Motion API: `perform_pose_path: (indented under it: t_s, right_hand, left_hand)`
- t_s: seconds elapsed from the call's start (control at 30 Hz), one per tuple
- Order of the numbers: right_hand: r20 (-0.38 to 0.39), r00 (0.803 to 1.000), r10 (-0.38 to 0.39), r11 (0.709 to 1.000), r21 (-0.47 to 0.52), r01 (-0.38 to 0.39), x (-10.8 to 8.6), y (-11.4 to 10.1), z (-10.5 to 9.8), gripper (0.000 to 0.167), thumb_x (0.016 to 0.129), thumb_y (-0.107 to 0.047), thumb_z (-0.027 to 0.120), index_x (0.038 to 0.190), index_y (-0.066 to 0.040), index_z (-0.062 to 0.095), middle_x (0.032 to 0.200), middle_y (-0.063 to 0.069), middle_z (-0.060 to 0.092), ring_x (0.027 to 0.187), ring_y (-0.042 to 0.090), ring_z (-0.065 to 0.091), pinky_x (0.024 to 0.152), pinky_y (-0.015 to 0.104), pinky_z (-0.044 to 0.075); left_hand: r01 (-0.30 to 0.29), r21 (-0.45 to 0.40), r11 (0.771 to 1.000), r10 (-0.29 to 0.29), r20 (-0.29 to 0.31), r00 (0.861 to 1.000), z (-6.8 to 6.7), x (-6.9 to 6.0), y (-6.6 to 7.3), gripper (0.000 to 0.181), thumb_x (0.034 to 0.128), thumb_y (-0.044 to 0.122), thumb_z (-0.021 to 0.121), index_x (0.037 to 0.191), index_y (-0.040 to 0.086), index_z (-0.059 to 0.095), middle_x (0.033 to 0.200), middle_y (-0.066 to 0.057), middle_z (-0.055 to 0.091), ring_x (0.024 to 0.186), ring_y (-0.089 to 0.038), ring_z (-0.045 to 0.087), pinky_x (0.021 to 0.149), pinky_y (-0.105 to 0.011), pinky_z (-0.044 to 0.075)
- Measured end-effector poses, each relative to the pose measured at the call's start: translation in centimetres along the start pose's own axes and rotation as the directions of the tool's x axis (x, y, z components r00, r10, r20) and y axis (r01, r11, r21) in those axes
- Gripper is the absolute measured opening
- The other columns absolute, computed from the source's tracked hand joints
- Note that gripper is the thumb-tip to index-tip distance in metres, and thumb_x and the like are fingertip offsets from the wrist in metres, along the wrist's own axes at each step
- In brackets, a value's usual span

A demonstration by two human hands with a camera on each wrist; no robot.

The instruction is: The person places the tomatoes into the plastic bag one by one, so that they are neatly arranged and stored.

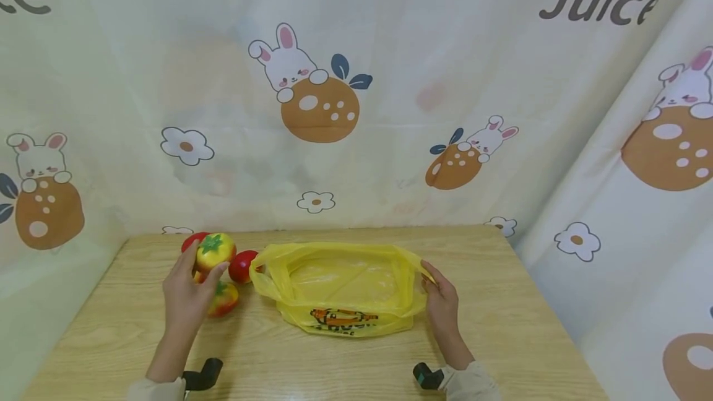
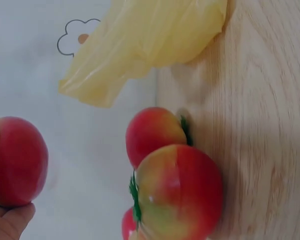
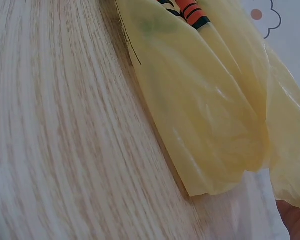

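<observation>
My left hand (image 1: 186,296) holds a red-and-yellow tomato (image 1: 216,254) with a green leafy top, thumb on one side and fingers on the other. In the left wrist view this tomato (image 2: 17,162) shows its red side, raised off the table. Near that hand lie more tomatoes: a red one (image 1: 242,267) beside the bag, a red-and-yellow one (image 1: 225,299) in front, and a partly hidden red one (image 1: 194,240) behind. A yellow plastic bag (image 1: 289,311) sits with its mouth spread wide. My right hand (image 1: 444,305) pinches the bag's right rim.
The wooden table (image 1: 501,339) ends at a printed curtain (image 1: 390,172) behind, which also runs along the right side. Black wrist mounts sit by the left wrist (image 1: 203,375) and right wrist (image 1: 427,376). An orange carrot print marks the bag's front.
</observation>
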State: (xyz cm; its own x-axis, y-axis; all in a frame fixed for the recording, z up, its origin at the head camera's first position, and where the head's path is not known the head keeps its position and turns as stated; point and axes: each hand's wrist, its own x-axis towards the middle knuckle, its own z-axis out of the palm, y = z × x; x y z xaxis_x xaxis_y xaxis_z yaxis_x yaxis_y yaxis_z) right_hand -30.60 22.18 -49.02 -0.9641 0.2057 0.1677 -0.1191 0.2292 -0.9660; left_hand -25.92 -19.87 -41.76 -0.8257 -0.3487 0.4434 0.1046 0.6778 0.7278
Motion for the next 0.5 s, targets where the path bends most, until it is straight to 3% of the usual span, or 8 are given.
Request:
perform_pose_path:
  t_s: [0.1, 0.17, 0.23, 0.3, 0.37, 0.43, 0.5]
  right_hand:
    - [0.009, 1.000, 0.015, 1.000, -0.010, -0.015, 0.1, 0.0, 0.0, 0.042, 0.099, 0.010, 0.038, 0.139, 0.005, 0.050, 0.147, 0.022, 0.046, 0.127, 0.037, 0.052, 0.104, 0.042, 0.045]
    - [0.013, 1.000, 0.026, 1.000, -0.013, -0.026, 0.1, 0.0, 0.0, 0.043, 0.099, 0.010, 0.037, 0.140, 0.004, 0.050, 0.148, 0.021, 0.045, 0.128, 0.036, 0.052, 0.105, 0.041, 0.044]
    - [0.017, 0.999, 0.033, 0.999, -0.005, -0.033, 0.2, 0.1, 0.0, 0.043, 0.099, 0.009, 0.038, 0.140, 0.004, 0.049, 0.148, 0.021, 0.045, 0.129, 0.036, 0.051, 0.105, 0.041, 0.044]
    - [0.018, 0.999, 0.036, 0.999, -0.004, -0.035, 0.2, 0.2, 0.0, 0.043, 0.099, 0.009, 0.038, 0.140, 0.004, 0.049, 0.148, 0.021, 0.045, 0.129, 0.035, 0.051, 0.105, 0.040, 0.044]
    - [0.020, 0.999, 0.034, 0.999, -0.004, -0.034, 0.2, 0.2, 0.0, 0.043, 0.099, 0.009, 0.038, 0.140, 0.004, 0.049, 0.148, 0.021, 0.045, 0.129, 0.035, 0.051, 0.105, 0.038, 0.045]
    - [0.021, 0.999, 0.029, 1.000, -0.001, -0.029, 0.1, 0.3, 0.0, 0.043, 0.099, 0.009, 0.038, 0.140, 0.004, 0.049, 0.148, 0.021, 0.045, 0.129, 0.034, 0.051, 0.104, 0.035, 0.046]
    - [0.020, 1.000, 0.022, 1.000, 0.005, -0.022, 0.1, 0.4, 0.0, 0.043, 0.099, 0.010, 0.038, 0.140, 0.004, 0.050, 0.148, 0.020, 0.045, 0.129, 0.034, 0.051, 0.102, 0.030, 0.047]
  left_hand:
    - [0.008, 0.006, 1.000, -0.008, 0.004, 1.000, 0.4, 0.0, 0.2, 0.065, 0.0845, 0.008, 0.076, 0.140, -0.008, 0.046, 0.135, -0.027, 0.055, 0.106, -0.040, 0.060, 0.090, -0.023, 0.054]
    - [0.002, 0.010, 1.000, -0.002, -0.001, 1.000, 0.6, 0.0, 0.3, 0.065, 0.0842, 0.008, 0.077, 0.139, -0.007, 0.047, 0.132, -0.027, 0.057, 0.094, -0.035, 0.060, 0.078, -0.005, 0.047]
    - [-0.004, 0.010, 1.000, 0.004, -0.008, 1.000, 0.8, 0.0, 0.4, 0.064, 0.0837, 0.009, 0.077, 0.139, -0.007, 0.048, 0.128, -0.026, 0.059, 0.082, -0.031, 0.055, 0.065, 0.001, 0.034]
    - [-0.009, 0.014, 1.000, 0.009, -0.010, 1.000, 0.9, 0.0, 0.6, 0.064, 0.0836, 0.010, 0.078, 0.138, -0.007, 0.048, 0.125, -0.026, 0.060, 0.079, -0.030, 0.053, 0.063, -0.003, 0.034]
    - [-0.006, 0.011, 1.000, 0.006, 0.002, 1.000, 1.0, 0.0, 0.9, 0.065, 0.0842, 0.011, 0.077, 0.139, -0.007, 0.048, 0.128, -0.027, 0.059, 0.082, -0.032, 0.054, 0.068, -0.012, 0.044]
    - [0.003, 0.000, 1.000, -0.003, 0.026, 1.000, 1.0, 0.0, 1.3, 0.067, 0.0849, 0.014, 0.077, 0.140, -0.008, 0.046, 0.133, -0.028, 0.056, 0.093, -0.038, 0.058, 0.081, -0.027, 0.055]
    - [0.016, -0.017, 1.000, -0.015, 0.050, 0.999, 1.1, 0.1, 1.6, 0.067, 0.0860, 0.015, 0.076, 0.142, -0.007, 0.045, 0.138, -0.029, 0.052, 0.110, -0.042, 0.058, 0.093, -0.046, 0.054]
